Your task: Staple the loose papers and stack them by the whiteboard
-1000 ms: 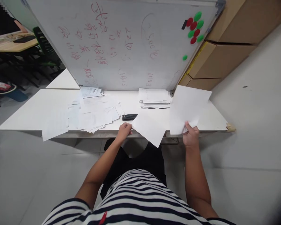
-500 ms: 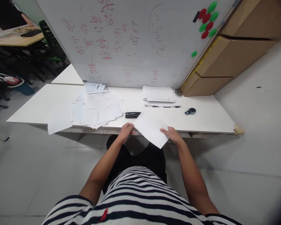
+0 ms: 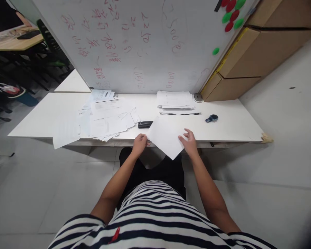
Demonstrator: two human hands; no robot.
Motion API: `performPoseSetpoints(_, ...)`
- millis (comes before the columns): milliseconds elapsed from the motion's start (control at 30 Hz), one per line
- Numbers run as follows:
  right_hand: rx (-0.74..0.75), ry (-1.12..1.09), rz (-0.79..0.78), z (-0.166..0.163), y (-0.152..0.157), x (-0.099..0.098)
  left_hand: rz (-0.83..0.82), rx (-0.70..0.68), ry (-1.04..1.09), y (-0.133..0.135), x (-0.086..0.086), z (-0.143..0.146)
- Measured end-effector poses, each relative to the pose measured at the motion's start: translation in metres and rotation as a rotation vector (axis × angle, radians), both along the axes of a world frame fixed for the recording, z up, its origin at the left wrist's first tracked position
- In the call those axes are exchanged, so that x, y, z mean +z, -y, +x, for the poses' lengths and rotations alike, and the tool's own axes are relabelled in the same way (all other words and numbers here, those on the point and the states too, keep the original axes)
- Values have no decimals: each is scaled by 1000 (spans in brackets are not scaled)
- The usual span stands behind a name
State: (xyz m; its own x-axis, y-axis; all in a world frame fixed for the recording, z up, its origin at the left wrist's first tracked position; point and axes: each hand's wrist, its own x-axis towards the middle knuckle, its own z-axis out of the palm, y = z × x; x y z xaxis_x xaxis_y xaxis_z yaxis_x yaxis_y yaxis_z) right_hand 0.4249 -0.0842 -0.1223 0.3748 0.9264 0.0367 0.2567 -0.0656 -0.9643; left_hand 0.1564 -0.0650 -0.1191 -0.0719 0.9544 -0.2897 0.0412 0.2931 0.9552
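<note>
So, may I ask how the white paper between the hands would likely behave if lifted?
The white paper looks thin, so it is probably light and floppy. Its near corner juts past the edge of the table, so it may droop there.

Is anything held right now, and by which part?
The left hand pinches the white paper sheet by its left corner; the right hand, fingers spread, is at its right edge, contact unclear.
</note>
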Motion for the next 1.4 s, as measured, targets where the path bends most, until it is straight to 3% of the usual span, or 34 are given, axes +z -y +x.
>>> performPoseSetpoints(100,-328,-91,140,-25,19,-17,-12,53,65,4,-2,2)
performPoseSetpoints(167,-381,-184,138,-43,35,-28,-29,59,83,8,-1,3)
performPoseSetpoints(267,-288,-408,48,-61,55,-38,-36,44,84,15,-1,4)
performPoseSetpoints(433,131,-915,-101,-50,63,-41,-39,14,54,29,-5,-2)
performPoseSetpoints(567,176,-981,-195,-30,64,-48,-39,-3,25,40,-9,-11)
performPoseSetpoints(733,165,-889,-284,-27,63,-51,-49,-52,1,49,-13,-22)
performPoseSetpoints(900,81,-607,-221,-32,61,-35,9,-138,-97,50,-8,-34)
performPoseSetpoints(1067,164,-279,-294,-32,54,-4,107,-231,-16,44,18,-38)
performPoseSetpoints(1133,220,-220,-277,-33,49,12,79,-272,14,41,31,-37)
performPoseSetpoints(1267,280,-182,-232,-38,35,42,40,-226,29,34,52,-36)
performPoseSetpoints(1400,284,-171,-213,-42,30,58,35,-189,39,33,60,-40)
